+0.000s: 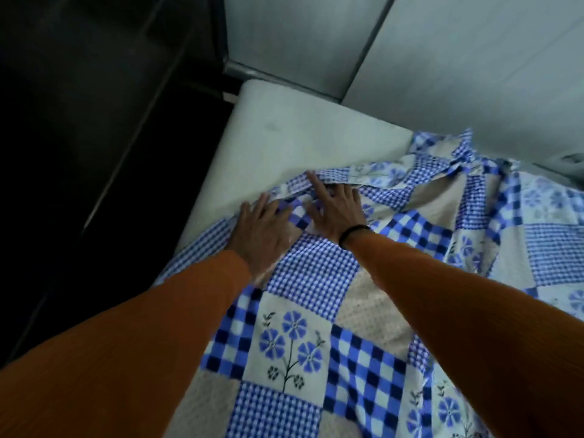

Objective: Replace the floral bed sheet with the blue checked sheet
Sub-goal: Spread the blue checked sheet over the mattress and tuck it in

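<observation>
- Left hand [260, 233] lies flat, fingers straight, on the blue checked sheet [316, 311].
- Right hand [336, 210] beside it, fingers spread, presses the sheet's bunched edge near the bare mattress [284, 137] corner.

Pale grey wall panels [442, 58], dark floor [79, 137], dim light

Lying bare beyond the bunched edge of the blue checked sheet [316, 279]: mattress corner [284, 134], open to reaching. Hemming it in: grey wall [442, 58] behind, dark cabinet [94, 90] leftward.
</observation>
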The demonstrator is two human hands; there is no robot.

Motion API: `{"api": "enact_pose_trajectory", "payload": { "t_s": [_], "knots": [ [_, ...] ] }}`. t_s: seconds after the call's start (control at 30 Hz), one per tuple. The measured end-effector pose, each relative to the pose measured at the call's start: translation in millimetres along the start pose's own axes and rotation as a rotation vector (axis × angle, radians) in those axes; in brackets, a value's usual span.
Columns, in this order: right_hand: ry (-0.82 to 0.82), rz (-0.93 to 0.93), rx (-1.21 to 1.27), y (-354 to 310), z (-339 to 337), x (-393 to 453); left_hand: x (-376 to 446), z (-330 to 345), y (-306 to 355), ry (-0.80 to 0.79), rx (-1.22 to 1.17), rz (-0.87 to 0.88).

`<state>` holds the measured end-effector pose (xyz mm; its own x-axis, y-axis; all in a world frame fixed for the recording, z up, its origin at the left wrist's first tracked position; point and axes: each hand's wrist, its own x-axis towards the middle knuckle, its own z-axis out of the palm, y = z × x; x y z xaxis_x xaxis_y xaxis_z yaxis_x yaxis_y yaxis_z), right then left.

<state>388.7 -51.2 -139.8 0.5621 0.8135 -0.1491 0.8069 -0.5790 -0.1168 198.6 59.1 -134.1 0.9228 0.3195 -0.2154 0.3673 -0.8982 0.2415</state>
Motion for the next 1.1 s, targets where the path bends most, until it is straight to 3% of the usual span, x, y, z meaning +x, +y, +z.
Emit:
{"api": "enact_pose_trajectory", "payload": {
  "t_s": [0.1,0.27,0.33,0.47,0.57,0.7,0.8,0.97,1.03,1.1],
  "knots": [
    [0.123,0.173,0.101,42,-11,33,59,-3,1,0.051,-0.014,0.009],
    [0.136,0.808,0.377,122,-35,92,118,-6,-8,0.068,-0.014,0.101],
    [0.165,0.883,0.396,137,-52,117,124,-7,-15,0.090,-0.038,0.103],
    [0.187,0.636,0.403,102,-86,175,113,-14,-40,0.228,-0.081,-0.011],
    [0.194,0.370,0.448,40,-113,224,92,-22,-64,0.326,-0.084,-0.220],
    [0.182,0.072,0.489,-61,-130,288,77,-32,-104,0.321,-0.072,-0.520],
    [0.111,0.041,0.605,-125,-130,326,77,-39,-122,0.297,-0.061,-0.623],
    [0.005,0.107,0.678,-167,-114,333,80,-33,-147,0.176,-0.053,-0.489],
    [0.009,0.106,0.630,-178,-107,301,74,-26,-160,0.149,-0.211,-0.442],
    [0.071,0.068,0.519,-182,-83,250,54,-20,-160,0.188,-0.514,-0.567]
  ]
}}
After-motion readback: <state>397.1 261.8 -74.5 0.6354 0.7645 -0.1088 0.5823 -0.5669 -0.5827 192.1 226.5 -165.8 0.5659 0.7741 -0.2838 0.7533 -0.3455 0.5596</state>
